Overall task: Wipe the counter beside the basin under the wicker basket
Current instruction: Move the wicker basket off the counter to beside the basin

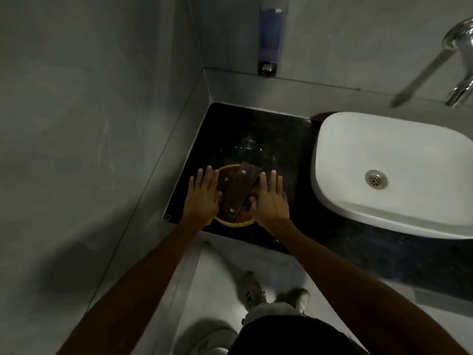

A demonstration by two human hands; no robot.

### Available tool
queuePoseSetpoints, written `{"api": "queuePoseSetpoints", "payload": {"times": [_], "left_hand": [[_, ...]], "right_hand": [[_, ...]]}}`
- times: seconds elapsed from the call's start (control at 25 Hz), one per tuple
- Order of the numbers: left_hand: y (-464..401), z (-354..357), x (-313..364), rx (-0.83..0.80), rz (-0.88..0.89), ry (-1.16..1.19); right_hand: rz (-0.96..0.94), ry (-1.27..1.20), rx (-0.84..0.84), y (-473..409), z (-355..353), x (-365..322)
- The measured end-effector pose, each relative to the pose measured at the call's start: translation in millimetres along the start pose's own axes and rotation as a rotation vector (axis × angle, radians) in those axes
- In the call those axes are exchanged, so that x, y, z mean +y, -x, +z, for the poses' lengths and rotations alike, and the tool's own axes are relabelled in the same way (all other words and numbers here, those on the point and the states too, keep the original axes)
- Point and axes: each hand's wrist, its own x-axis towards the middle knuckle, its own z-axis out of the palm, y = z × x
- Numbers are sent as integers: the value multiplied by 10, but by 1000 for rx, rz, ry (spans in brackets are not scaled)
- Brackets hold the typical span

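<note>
A round wicker basket (234, 222) sits on the black counter (258, 126) near its front left corner, left of the white basin (384, 155). Two dark brown flat packets (239, 193) lie in the basket. My left hand (203, 198) lies flat over the basket's left rim, fingers spread, thumb by the packets. On the right rim my right hand (271, 201) is spread the same way. Whether either hand presses on the rim I cannot tell. Neither hand has a cloth in it. A wet, glinting patch (249, 147) shows on the counter just behind the basket.
Grey walls close the counter on the left and behind. A soap dispenser (268, 39) hangs on the back wall, and a chrome tap (460, 60) is mounted above the basin at far right. My shoes (256, 290) stand on the grey floor below the counter's front edge.
</note>
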Motion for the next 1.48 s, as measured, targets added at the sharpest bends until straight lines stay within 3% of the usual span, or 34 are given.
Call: {"api": "queuePoseSetpoints", "payload": {"times": [0.08,0.24,0.4,0.52,0.72,0.96,1.12,1.28,1.4,1.48], "left_hand": [[-105,5,-78,-68,-9,-35],[-228,-44,-63,-107,-86,228],[40,-130,188,52,-142,406],[576,-25,614,101,-52,536],[1199,396,1734,-116,67,671],[1146,725,2962,-259,216,611],[990,896,3360,-265,167,525],[1072,946,3691,-37,102,247],[958,922,4177,83,301,113],[773,964,4854,99,452,75]], "right_hand": [[117,-109,-109,-13,83,-22],[239,-322,-143,-52,56,-77],[164,-305,-85,151,-207,129],[91,-255,-6,585,-464,640],[231,-148,2,1536,-776,1845],[455,-157,-3,2115,-955,2964],[411,-279,17,2063,-1026,3304],[336,-433,29,2156,-1118,3664],[325,-212,216,2205,-1312,4246],[350,-57,296,2212,-1542,4816]]}}
